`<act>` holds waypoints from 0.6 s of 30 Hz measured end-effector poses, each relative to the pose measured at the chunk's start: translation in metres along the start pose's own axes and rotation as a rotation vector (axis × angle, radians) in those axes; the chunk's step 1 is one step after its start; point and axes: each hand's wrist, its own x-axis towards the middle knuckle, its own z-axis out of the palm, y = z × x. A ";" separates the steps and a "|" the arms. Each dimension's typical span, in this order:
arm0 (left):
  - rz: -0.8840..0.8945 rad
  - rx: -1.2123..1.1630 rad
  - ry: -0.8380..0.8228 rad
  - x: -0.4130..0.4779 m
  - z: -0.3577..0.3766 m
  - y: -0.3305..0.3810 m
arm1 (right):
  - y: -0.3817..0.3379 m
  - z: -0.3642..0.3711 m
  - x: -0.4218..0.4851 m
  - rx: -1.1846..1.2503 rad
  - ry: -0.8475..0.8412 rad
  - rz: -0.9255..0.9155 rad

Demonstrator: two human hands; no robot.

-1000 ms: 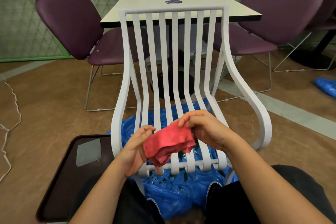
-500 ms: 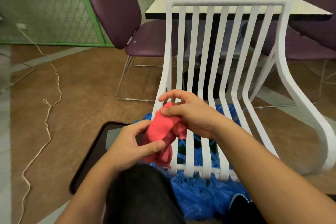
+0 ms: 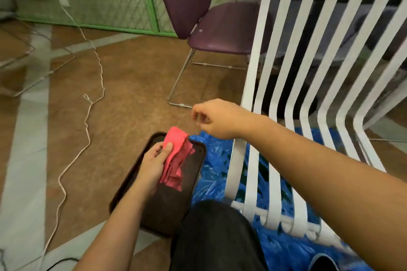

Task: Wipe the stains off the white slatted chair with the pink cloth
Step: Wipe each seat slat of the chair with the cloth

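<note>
Out at nine o'clock on the brown floor, a white cord (image 3: 88, 116) trails toward the wall. Down near six o'clock lies a dark tray (image 3: 167, 211), and above it the left hand (image 3: 154, 163) pinches the pink cloth (image 3: 176, 158) between thumb and fingers, its bunched folds hanging toward the tray; whether they touch it I cannot tell. At one o'clock from the cloth the right hand (image 3: 217, 120) hovers with fingers loosely curled and nothing seen in them, apart from the cloth and just beside the outer rail of the white slatted chair (image 3: 275, 72), which fills the three o'clock side over a blue plastic sheet (image 3: 211, 174). No wiping looks under way, since the cloth is off the chair. Likely trouble from here: a light one-handed pinch could let the cloth slip once pressed on a slat, loose folds could catch in the gaps or drag over the sheet, and the slats are too blurred to show any stains, so a patch could easily be missed
</note>
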 end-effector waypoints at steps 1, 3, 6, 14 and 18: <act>-0.064 0.011 0.053 0.010 -0.006 -0.018 | 0.004 0.007 0.002 -0.027 -0.036 0.002; -0.188 0.014 0.149 0.028 -0.016 -0.051 | 0.007 0.018 0.006 -0.083 -0.076 -0.001; -0.320 0.009 0.201 0.058 -0.029 -0.090 | 0.010 0.024 0.009 -0.094 -0.038 -0.009; -0.336 -0.019 0.201 0.138 -0.034 -0.128 | 0.010 0.032 0.006 -0.109 0.058 0.026; -0.421 0.507 0.313 0.156 -0.055 -0.161 | 0.010 0.033 0.009 -0.140 0.045 0.027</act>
